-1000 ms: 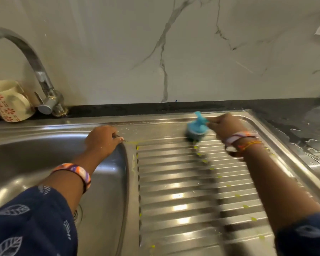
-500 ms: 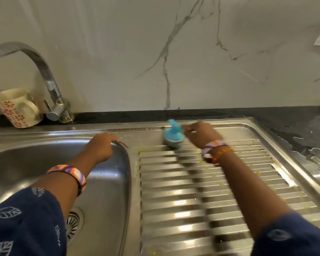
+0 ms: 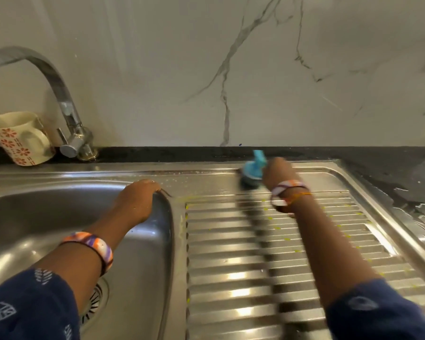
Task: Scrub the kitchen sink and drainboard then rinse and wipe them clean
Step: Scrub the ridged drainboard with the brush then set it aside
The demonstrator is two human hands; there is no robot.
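A steel sink bowl (image 3: 35,217) lies at the left, and a ribbed steel drainboard (image 3: 243,266) dotted with small yellow-green specks lies at the right. My right hand (image 3: 279,173) grips a blue scrub brush (image 3: 253,171) with dark bristles, pressed on the flat strip at the far edge of the drainboard. My left hand (image 3: 139,200) rests on the bowl's far right rim, fingers curled over the edge. The drain strainer (image 3: 95,303) shows partly under my left sleeve.
A curved chrome tap (image 3: 66,114) stands at the back left beside a cream mug (image 3: 20,138) with red flowers. A dark, wet countertop (image 3: 402,182) runs along the back and right. A marble-patterned wall rises behind.
The brush and my right hand slid left along the drainboard's far edge, then back to the right. My left hand stayed on the bowl rim.
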